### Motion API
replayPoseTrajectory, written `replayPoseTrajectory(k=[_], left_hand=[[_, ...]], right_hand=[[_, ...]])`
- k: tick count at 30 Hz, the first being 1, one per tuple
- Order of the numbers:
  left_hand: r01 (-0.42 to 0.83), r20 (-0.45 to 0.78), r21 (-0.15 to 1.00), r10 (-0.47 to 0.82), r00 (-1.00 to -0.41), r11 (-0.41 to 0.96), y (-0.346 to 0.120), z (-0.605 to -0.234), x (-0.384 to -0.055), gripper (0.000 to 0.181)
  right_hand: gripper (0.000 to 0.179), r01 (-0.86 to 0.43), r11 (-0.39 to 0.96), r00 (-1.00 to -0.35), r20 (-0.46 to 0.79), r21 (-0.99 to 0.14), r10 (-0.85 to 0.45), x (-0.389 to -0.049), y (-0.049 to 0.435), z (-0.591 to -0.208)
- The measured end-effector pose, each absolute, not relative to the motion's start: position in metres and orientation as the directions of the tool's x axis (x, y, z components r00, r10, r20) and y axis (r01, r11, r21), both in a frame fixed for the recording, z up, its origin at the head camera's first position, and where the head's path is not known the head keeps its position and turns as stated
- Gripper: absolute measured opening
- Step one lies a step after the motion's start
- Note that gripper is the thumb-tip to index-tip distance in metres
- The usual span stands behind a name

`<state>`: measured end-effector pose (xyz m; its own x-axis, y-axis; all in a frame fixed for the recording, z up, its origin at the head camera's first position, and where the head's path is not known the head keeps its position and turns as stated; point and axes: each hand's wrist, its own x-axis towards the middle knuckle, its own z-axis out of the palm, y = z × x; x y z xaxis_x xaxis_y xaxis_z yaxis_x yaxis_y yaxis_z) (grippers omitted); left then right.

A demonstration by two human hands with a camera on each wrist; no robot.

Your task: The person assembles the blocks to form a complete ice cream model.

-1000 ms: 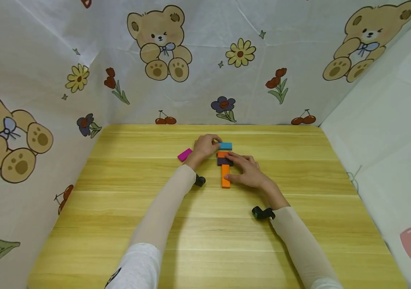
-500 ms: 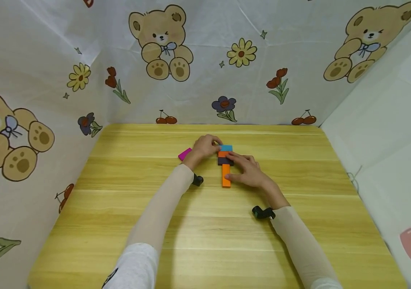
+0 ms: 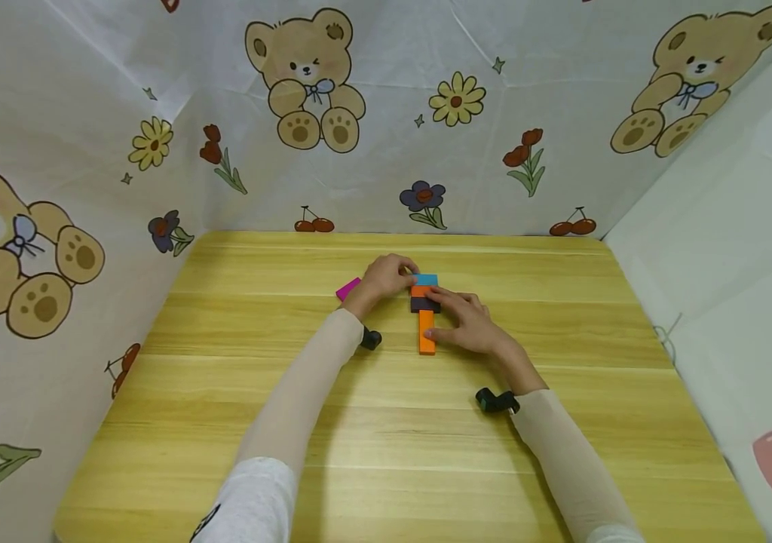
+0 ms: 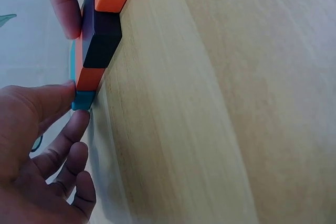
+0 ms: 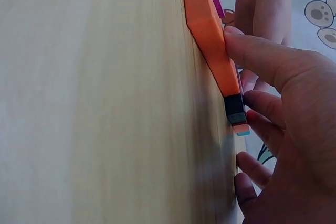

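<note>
In the head view my left hand (image 3: 384, 277) pinches the left end of a blue block (image 3: 427, 279). The blue block lies against a crosswise orange block (image 3: 420, 291), with a dark block (image 3: 424, 305) on its near side. From the dark block a lengthwise orange block (image 3: 427, 343) runs toward me. My right hand (image 3: 473, 326) rests on this row, its thumb on the lengthwise orange block and its fingertips by the crosswise orange and dark blocks. The left wrist view shows thumb and finger at the end of the blue block (image 4: 84, 99).
A magenta block (image 3: 348, 289) lies apart on the table, left of my left hand and partly behind it. The wooden table (image 3: 386, 452) ends at a patterned cloth (image 3: 372, 188) at the back. Each wrist carries a small black camera (image 3: 494, 400).
My left hand has brought the blue block toward me, closing the gap to the crosswise orange block. For the last half second both hands have stayed nearly still.
</note>
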<state>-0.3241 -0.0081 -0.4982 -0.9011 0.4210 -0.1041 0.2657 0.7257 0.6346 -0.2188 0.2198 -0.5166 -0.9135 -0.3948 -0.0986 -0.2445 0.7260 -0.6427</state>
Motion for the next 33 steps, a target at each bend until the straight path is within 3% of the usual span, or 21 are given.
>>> replayPoseTrajectory(k=[15,25,33], left_hand=[[0.323,-0.028,0.657,0.45,-0.893,0.681,-0.03,-0.493,-0.31,0.032],[0.312,0.064,0.646,0.358,-0.931,0.696,-0.075,-0.484,-0.312,0.029],[0.25,0.042,0.632,0.29,-0.956,0.733,-0.11,-0.488,-0.308,0.029]], right_hand=[[0.088,-0.24,0.726,-0.914,-0.102,-0.645,-0.392,-0.218,0.218,-0.515],[0.09,-0.26,0.747,-0.911,-0.101,-0.612,-0.399,-0.22,0.221,-0.511],[0.081,-0.324,0.717,-0.896,-0.042,-0.617,-0.441,-0.224,0.218,-0.512]])
